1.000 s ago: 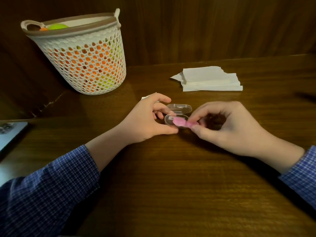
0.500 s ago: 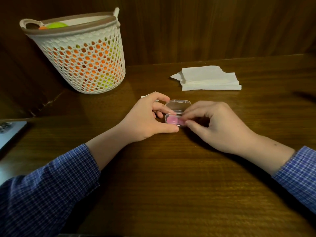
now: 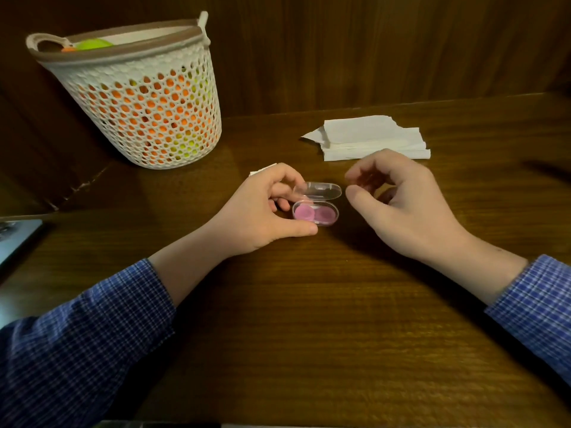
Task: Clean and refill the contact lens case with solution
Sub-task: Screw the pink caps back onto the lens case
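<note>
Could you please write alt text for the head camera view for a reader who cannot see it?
A person's left hand holds an open clear plastic contact lens case with pink wells on a dark wooden table; the empty right hand hovers beside it. Behind stand a white mesh basket and folded white tissues.

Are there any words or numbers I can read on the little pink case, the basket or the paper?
None can be read.
lens case: no writing shows.
basket: no label shows.
stack of paper tissues: blank.
flat thing at the left edge: too dark and blurred to read.
</note>
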